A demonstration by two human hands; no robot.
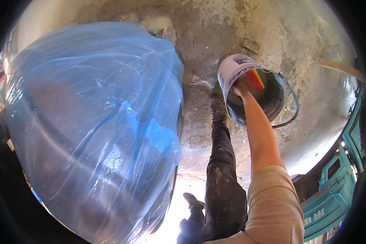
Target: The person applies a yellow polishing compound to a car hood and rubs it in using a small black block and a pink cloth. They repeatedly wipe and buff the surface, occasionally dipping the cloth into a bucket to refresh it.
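My right hand (241, 87) reaches down into a white plastic bucket (230, 70) with dark printing on its outside. Inside, my fingers are closed at a red block with yellow and green layers along its edge, like a layered sponge (256, 79). Shade inside the bucket hides part of the grip. The bucket's mouth faces me, and its dark, sleeved handle (295, 109) hangs over the right side. My left hand is out of view.
A large rounded object under a translucent blue plastic sheet (89, 122) fills the left side. My boot (218, 109) stands on stained concrete (199, 44) beside the bucket. At the lower right is a teal truck (329, 199); a pale curved strip (341, 68) lies above it.
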